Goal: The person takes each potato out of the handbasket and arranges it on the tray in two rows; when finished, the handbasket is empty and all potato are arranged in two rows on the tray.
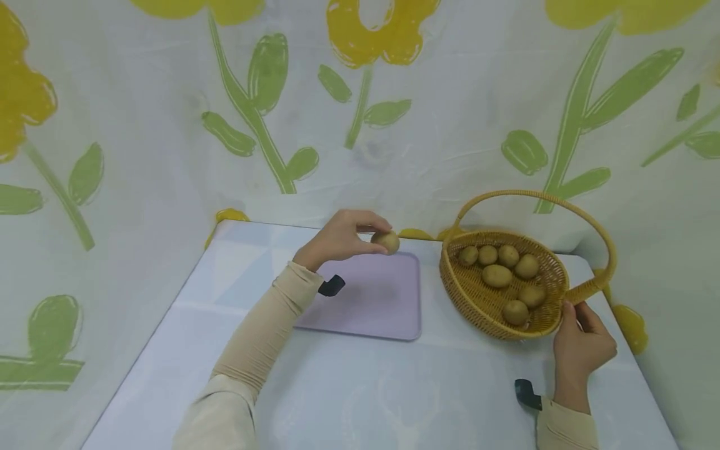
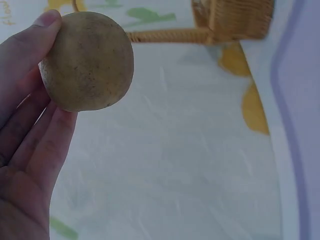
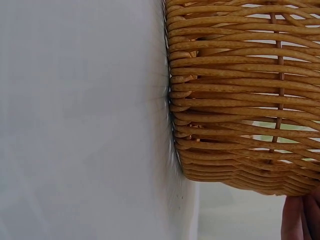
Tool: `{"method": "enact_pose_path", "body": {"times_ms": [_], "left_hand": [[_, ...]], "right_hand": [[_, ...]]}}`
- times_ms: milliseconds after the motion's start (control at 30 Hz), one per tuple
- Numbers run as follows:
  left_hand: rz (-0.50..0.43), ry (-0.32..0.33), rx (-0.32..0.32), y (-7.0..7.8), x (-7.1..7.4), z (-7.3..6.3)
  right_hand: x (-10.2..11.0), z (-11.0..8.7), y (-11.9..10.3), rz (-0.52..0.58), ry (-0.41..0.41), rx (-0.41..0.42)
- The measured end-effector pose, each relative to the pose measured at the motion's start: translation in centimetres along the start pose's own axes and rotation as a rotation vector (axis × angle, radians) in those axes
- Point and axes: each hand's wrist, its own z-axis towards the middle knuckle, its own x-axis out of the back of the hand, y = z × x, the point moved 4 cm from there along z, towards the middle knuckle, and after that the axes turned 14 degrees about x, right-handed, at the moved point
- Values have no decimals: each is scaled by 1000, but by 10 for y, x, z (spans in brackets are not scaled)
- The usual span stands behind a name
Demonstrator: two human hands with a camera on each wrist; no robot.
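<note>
Between thumb and fingertips, my left hand (image 1: 347, 236) holds a round potato (image 1: 385, 242) above the far side of a light purple tray (image 1: 388, 306). The left wrist view shows that potato (image 2: 90, 62) close up, brown and smooth. My right hand (image 1: 582, 344) grips the rim of a wicker basket (image 1: 472, 306) near the foot of its handle. Several potatoes (image 1: 497, 276) lie inside the basket. Woven basket side (image 3: 240, 100) fills much of the right wrist view, with a few fingers (image 3: 295, 217) at its lower right corner.
The white table (image 1: 360, 387) carries the tray in the middle and the basket at the right. Behind its far edge hangs a pale cloth backdrop (image 1: 439, 144) printed with yellow flowers. The basket's tall handle (image 1: 540, 195) arches over its opening.
</note>
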Motion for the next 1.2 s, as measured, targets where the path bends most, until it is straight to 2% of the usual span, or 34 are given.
{"method": "enact_pose_path", "body": {"times_ms": [200, 400, 600, 800, 1000, 1200], "left_hand": [[8, 74, 127, -36, 21, -27], [-57, 154, 263, -68, 41, -54], [-125, 239, 344, -95, 53, -75], [-192, 279, 380, -114, 58, -85], [-253, 309, 413, -129, 57, -89], [-266, 343, 442, -150, 53, -89]], "right_hand": [[0, 0, 1, -28, -2, -18], [1, -1, -1, -59, -2, -16], [1, -3, -1, -76, -2, -17], [1, -4, -2, -60, -1, -30], [0, -3, 1, -50, 3, -16], [1, -4, 1, -82, -14, -7]]}}
